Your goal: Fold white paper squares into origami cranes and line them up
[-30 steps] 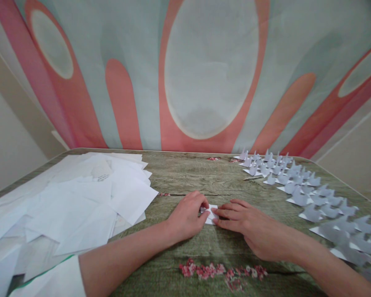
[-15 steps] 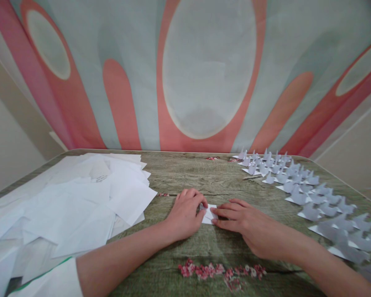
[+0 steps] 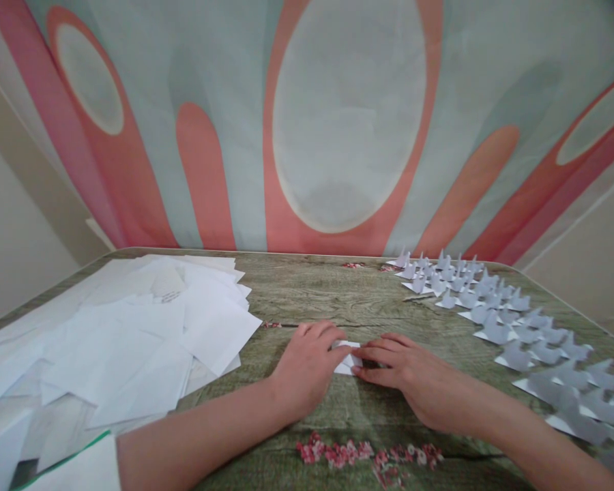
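Observation:
A small folded piece of white paper (image 3: 344,367) lies on the table between my two hands. My left hand (image 3: 305,368) curls over its left side, with the thumb laid across the top of the paper. From the right, my right hand (image 3: 417,374) presses its fingertips onto the paper's right edge, thumb low and forefinger above it. Fingers of both hands cover part of the paper, and the fingertips nearly meet at its upper right.
Loose white sheets (image 3: 133,341) spread in a pile over the table's left side. Rows of folded paper birds (image 3: 496,327) stand along the right. The wood-patterned tabletop (image 3: 307,286) has printed pink flowers (image 3: 340,451). A patterned backdrop (image 3: 245,170) rises behind the table.
My left thumb has moved right across the folded paper, toward my right fingertips. My right hand stays at the paper's right edge. The whole view has shifted slightly.

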Demonstrator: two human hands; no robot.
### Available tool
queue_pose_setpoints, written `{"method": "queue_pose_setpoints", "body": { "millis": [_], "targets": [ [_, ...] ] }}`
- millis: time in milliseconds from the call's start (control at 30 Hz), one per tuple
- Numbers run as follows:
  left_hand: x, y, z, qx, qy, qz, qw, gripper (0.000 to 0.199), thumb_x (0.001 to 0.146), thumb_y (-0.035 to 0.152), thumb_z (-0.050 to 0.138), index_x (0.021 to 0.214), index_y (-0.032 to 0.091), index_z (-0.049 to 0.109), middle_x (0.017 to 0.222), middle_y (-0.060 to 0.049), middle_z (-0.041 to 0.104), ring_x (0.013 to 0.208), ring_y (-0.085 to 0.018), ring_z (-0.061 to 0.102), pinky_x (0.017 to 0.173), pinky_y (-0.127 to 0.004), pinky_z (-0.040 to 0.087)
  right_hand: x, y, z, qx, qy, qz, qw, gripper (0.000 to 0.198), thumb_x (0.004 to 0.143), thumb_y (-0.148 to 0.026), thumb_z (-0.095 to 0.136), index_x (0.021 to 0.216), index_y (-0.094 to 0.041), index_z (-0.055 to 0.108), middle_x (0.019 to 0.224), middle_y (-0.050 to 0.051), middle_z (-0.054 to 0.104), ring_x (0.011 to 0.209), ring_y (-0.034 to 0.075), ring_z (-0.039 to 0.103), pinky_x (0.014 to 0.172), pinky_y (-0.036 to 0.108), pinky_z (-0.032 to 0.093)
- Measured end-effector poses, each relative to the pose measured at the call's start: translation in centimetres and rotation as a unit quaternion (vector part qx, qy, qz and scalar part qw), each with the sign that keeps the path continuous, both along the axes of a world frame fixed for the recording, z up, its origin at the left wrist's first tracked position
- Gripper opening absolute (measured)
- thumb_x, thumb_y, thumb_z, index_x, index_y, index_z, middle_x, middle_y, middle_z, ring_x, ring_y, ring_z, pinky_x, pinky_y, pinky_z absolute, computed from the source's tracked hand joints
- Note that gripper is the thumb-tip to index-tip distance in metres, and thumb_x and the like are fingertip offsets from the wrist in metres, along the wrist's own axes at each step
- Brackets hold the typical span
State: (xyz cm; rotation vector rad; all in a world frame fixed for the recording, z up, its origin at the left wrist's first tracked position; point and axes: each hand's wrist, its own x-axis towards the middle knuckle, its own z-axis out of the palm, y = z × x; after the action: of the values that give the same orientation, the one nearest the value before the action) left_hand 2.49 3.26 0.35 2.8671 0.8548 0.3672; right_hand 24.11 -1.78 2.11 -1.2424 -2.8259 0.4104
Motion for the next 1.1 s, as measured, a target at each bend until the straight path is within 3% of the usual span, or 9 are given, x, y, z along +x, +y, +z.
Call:
{"method": "queue_pose_setpoints", "body": {
  "millis": [167, 367, 700, 1100],
  "targets": [
    [-0.6, -1.1, -0.5, 0.061, 0.079, -0.049, 0.994, 0.041, 0.087, 0.024, 0.045, 0.127, 0.016, 0.043, 0.131, -0.007, 0.047, 0.122, -0.025, 0.035, 0.099, -0.039, 0.023, 0.0, -0.1, 0.0, 0.005, -0.008, 0.001, 1.0, 0.06, 0.071, -0.005, 0.047, 0.127, -0.028, 0.048, 0.133, 0.004, 0.046, 0.118, 0.021, 0.041, 0.101, 0.043, 0.024],
    [-0.6, -1.6, -0.8, 0.105, 0.113, -0.032, 0.987, 0.044, 0.091, 0.042, 0.035, 0.126, 0.017, 0.047, 0.134, -0.005, 0.046, 0.127, -0.025, 0.031, 0.104, -0.042, 0.018, 0.0, -0.1, -0.4, 0.009, 0.0, 0.0, 1.0, 0.06, 0.069, -0.004, 0.047, 0.125, -0.027, 0.049, 0.134, 0.004, 0.046, 0.119, 0.021, 0.04, 0.101, 0.043, 0.024],
    [-0.4, -1.7, -0.3, 0.089, 0.129, -0.006, 0.988, 0.048, 0.089, 0.047, 0.039, 0.122, 0.015, 0.051, 0.133, -0.009, 0.047, 0.129, -0.025, 0.03, 0.104, -0.042, 0.021, 0.0, 0.0, -0.2, 0.004, 0.012, 0.006, 1.0, 0.055, 0.07, -0.003, 0.047, 0.12, -0.025, 0.056, 0.133, 0.004, 0.047, 0.119, 0.021, 0.041, 0.101, 0.041, 0.027],
    [-0.6, -1.7, -0.3, 0.097, 0.128, -0.007, 0.987, 0.048, 0.089, 0.043, 0.039, 0.123, 0.011, 0.048, 0.131, -0.011, 0.048, 0.126, -0.024, 0.034, 0.104, -0.038, 0.022, -0.1, -0.2, 0.7, -0.019, 0.011, 0.006, 1.0, 0.067, 0.062, 0.0, 0.045, 0.124, -0.025, 0.052, 0.136, 0.003, 0.044, 0.121, 0.02, 0.041, 0.103, 0.04, 0.028]
  ]
}}
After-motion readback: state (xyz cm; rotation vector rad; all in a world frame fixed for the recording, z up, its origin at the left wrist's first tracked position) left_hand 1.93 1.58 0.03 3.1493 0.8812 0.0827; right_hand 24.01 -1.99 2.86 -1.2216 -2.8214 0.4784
